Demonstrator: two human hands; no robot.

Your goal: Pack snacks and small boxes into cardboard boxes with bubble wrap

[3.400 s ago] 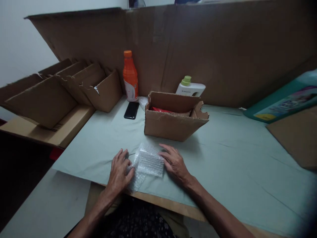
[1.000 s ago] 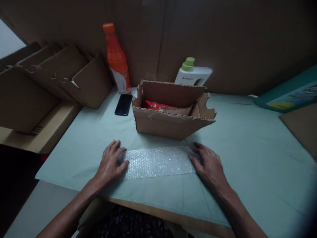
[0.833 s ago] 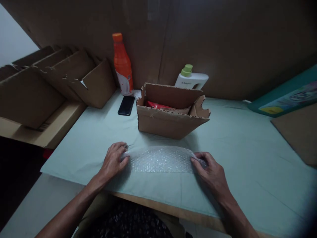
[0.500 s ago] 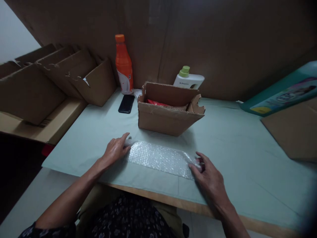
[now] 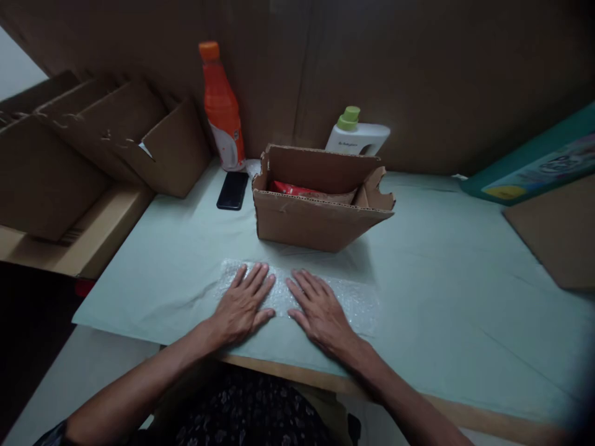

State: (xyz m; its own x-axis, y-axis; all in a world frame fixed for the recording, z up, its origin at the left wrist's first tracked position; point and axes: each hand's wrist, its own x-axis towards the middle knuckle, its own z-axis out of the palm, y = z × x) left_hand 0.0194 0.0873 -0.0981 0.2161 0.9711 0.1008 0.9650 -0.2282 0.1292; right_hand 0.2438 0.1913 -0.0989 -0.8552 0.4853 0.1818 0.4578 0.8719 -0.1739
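Note:
A strip of clear bubble wrap point(image 5: 362, 305) lies flat on the pale green cloth near the table's front edge. My left hand point(image 5: 244, 305) rests palm down on its left half, fingers stretched out. On the wrap's middle and right part lies my right hand point(image 5: 318, 308), also flat with fingers extended. The two hands are side by side with a small gap between them. Just beyond the wrap stands an open cardboard box point(image 5: 307, 223), in which part of a red packet point(image 5: 292, 189) shows; the rest of its inside is hidden.
Behind the box are a white bottle with a green cap point(image 5: 356, 137) and an orange bottle point(image 5: 223, 114). A black phone point(image 5: 232, 191) lies left of the box. Cardboard boxes point(image 5: 176, 152) stand at left; a large teal bottle point(image 5: 525, 164) leans behind cardboard point(image 5: 558, 232) at right.
Both hands have left the ends of the bubble wrap and come inward, now pressed flat on it. The wrap's raised ends now lie flat. The view has shifted slightly.

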